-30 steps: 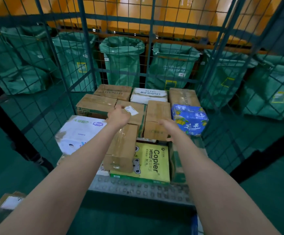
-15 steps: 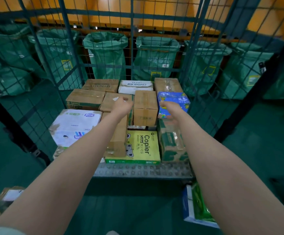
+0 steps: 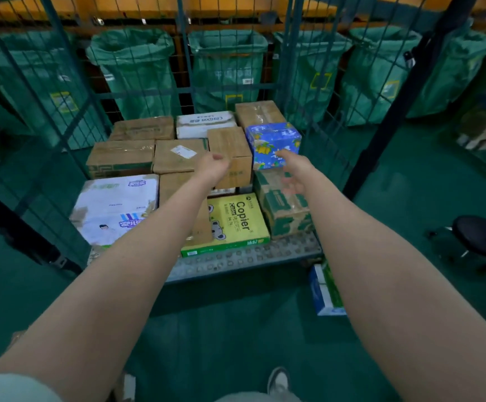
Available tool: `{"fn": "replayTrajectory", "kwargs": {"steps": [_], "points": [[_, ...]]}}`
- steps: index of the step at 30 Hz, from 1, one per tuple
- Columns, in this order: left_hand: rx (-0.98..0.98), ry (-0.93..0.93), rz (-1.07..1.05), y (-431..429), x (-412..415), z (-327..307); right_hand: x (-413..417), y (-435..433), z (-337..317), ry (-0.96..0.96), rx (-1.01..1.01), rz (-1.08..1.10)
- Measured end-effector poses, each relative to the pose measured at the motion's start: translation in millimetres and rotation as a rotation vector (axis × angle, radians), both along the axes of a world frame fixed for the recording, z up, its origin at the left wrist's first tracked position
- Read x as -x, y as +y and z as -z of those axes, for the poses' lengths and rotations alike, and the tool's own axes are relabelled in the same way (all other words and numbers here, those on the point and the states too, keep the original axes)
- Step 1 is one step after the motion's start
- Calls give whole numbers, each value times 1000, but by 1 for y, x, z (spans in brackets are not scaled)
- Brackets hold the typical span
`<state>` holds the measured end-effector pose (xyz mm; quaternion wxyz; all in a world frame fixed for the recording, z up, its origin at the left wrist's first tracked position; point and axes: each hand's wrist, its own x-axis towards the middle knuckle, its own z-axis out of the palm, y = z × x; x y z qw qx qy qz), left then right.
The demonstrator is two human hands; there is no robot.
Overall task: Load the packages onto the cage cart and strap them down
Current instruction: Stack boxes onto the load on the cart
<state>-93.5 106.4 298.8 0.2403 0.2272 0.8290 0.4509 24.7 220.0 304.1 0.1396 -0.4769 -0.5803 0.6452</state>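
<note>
The cage cart (image 3: 244,261) holds several packages on its metal deck. At the front lie a white printed box (image 3: 114,207), a yellow Copier box (image 3: 236,221) and a green and brown carton (image 3: 285,210). Behind them are brown cartons (image 3: 120,155) and a blue patterned box (image 3: 272,142). My left hand (image 3: 212,166) hovers over the middle brown carton (image 3: 230,146) with loosely curled fingers and holds nothing. My right hand (image 3: 294,172) is blurred, fingers relaxed, in front of the blue box. Neither hand touches a package.
Wire mesh walls (image 3: 62,91) close the cart's left, back and right sides. Green mail sacks (image 3: 137,71) hang in a row behind it. A blue and green package (image 3: 324,291) lies on the green floor by the cart's front right corner. A black stool (image 3: 482,236) stands at the right.
Both hands have drawn back from the cartons they touched. The view has pulled away from the cart and turned right, so the floor package and the stool now show.
</note>
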Motion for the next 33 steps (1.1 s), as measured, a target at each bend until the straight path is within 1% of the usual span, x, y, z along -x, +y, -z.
{"fn": "replayTrajectory", "kwargs": {"steps": [4, 8, 17, 21, 27, 30, 33], "points": [[21, -6, 51, -8, -9, 6, -21, -24, 14, -42, 13, 66], [31, -29, 145, -4, -29, 14, -55, -37, 18, -35, 45, 134], [20, -13, 348, 30, -118, 15, -159, -27, 31, -75, 18, 332], [15, -19, 436, 51, -181, 17, -226, -25, 37, -108, 24, 425], [77, -38, 605, 70, -308, 50, -356, -27, 58, -165, 92, 576], [111, -41, 731, 77, -366, 62, -407, -28, 69, -190, 119, 627], [139, -77, 779, 81, -418, 84, -454, -32, 90, -210, 163, 680]]}}
